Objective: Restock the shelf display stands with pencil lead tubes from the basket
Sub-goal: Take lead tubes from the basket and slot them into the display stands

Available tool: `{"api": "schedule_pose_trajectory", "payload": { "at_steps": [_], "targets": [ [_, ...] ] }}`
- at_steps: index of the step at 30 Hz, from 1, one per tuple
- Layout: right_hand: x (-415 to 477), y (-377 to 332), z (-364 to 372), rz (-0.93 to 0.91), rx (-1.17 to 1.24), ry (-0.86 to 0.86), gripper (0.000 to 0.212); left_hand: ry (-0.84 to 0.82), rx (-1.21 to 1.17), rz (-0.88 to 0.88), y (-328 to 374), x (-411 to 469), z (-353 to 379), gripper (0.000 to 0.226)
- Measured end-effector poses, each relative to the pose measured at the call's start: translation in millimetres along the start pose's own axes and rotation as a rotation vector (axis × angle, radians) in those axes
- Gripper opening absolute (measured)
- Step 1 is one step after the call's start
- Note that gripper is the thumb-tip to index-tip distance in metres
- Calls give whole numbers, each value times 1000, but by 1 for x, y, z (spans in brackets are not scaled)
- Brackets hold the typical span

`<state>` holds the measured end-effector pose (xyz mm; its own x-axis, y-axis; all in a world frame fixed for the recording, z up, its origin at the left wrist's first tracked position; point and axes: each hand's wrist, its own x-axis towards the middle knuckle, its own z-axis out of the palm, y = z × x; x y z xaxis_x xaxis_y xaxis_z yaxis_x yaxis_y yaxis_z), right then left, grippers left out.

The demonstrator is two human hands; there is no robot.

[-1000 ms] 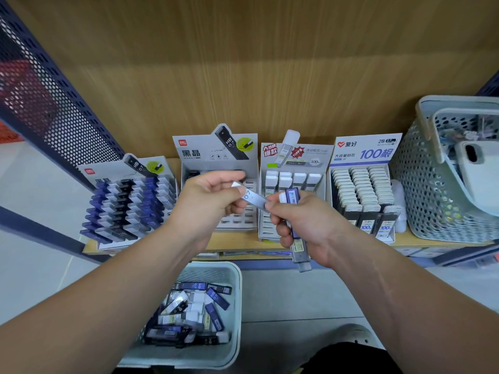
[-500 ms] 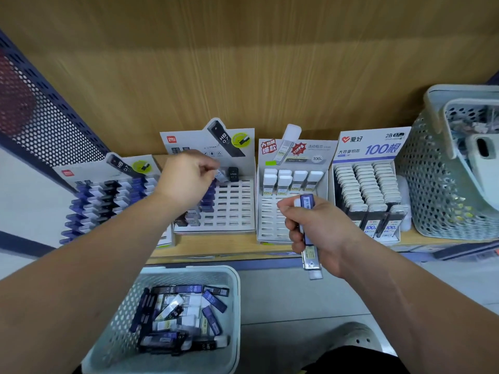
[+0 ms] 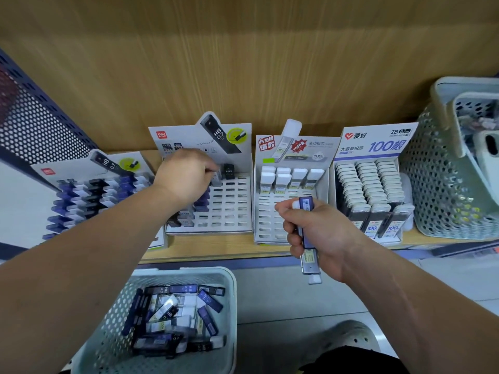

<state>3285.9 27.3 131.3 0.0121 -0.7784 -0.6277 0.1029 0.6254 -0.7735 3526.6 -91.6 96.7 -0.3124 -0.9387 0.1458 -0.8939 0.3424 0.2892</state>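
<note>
Fingers of the left hand (image 3: 186,176) are pinched on a pale tube (image 3: 216,181) at the top row of the display stand (image 3: 229,211), just beside a black tube (image 3: 229,170) standing there. The right hand (image 3: 318,233) is curled around blue tubes (image 3: 307,238) (how many, I cannot tell) in front of the shelf (image 3: 216,249). Loose tubes (image 3: 175,314) lie in the basket (image 3: 231,290) below.

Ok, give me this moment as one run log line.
left hand: pinches lead tube at HB stand top row | right hand: grips spare tubes | basket: holds loose tubes
</note>
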Motion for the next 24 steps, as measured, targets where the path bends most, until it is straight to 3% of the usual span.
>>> {"api": "schedule_pose_trajectory", "payload": {
  "at_steps": [10, 16, 21, 24],
  "targets": [
    [-3, 0, -2, 5, 3, 3, 6, -12, 9, 12, -1, 6, 4, 15],
    [-1, 0, -2, 15, 29, 3, 7, -104, 73, 27, -7, 6, 11, 18],
    [-5, -8, 3, 1, 285, -40, 15, -157, 210, 35, 3, 4, 12, 21],
    [-8, -18, 9, -32, 418, -44, 18, -98, 139, 33, 24, -7, -4, 20]
  ]
}}
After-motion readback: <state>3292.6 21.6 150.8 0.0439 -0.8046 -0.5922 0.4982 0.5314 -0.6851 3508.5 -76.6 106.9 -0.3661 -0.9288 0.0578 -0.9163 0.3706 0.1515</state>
